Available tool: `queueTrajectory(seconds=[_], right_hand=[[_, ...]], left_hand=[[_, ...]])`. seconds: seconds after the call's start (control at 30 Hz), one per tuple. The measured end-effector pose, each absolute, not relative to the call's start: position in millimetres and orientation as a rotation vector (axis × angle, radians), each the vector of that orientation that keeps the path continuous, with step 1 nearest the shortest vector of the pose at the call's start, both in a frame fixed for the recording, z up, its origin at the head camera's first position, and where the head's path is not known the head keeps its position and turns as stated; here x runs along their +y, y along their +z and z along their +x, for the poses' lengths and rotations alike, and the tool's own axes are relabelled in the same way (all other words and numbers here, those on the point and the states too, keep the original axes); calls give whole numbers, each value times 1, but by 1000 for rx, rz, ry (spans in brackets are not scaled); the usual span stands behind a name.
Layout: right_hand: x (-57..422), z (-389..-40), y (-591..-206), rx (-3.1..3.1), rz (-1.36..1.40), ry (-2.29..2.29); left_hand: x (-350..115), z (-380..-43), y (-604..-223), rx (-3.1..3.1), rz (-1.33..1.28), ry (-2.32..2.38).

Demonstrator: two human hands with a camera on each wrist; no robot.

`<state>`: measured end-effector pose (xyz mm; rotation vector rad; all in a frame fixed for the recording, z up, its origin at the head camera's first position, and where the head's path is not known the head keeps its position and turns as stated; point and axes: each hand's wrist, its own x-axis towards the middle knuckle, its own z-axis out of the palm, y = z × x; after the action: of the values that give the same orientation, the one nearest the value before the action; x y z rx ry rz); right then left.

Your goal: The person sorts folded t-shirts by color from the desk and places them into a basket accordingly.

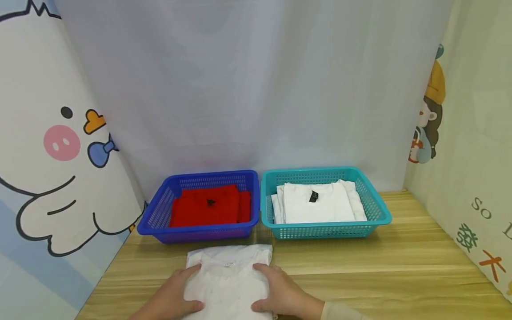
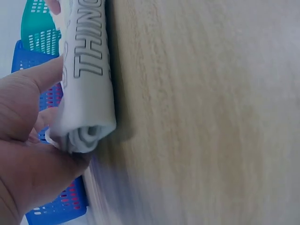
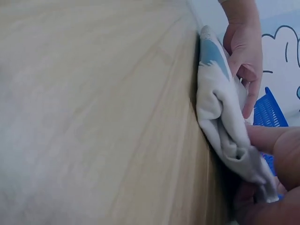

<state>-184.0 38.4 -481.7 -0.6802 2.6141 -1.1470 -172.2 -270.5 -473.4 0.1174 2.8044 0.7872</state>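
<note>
A folded white T-shirt (image 1: pixel 228 284) lies at the front of the table, its neckline toward the baskets. My left hand (image 1: pixel 171 291) grips its left side, and my right hand (image 1: pixel 282 291) holds the right side. In the left wrist view, the left hand (image 2: pixel 33 131) is wrapped round the shirt's rolled end, where outlined letters (image 2: pixel 89 47) show. In the right wrist view, fingers (image 3: pixel 267 138) of the right hand pinch the layered edge of the shirt (image 3: pixel 220 117), which has a blue patch at its far end. The left hand (image 3: pixel 243 51) shows beyond it.
Behind the shirt stands a blue basket (image 1: pixel 198 237) with folded red clothes (image 1: pixel 208 209). Right beside it, a teal basket (image 1: pixel 326 232) holds folded white clothes (image 1: pixel 320 206) with a black tag. A pale curtain (image 1: pixel 248 89) hangs behind both. The wooden table (image 1: pixel 400 275) extends to the right.
</note>
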Motion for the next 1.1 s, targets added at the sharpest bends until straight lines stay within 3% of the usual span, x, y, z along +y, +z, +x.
queueTrajectory(seconds=[0.43, 1.1], right_hand=[[34, -185, -488, 2394, -575, -1569], [48, -184, -479, 2315, -564, -1666]], left_hand=[[-291, -177, -477, 2493, 302, 1265], [-288, -169, -467, 2382, 226, 1592]])
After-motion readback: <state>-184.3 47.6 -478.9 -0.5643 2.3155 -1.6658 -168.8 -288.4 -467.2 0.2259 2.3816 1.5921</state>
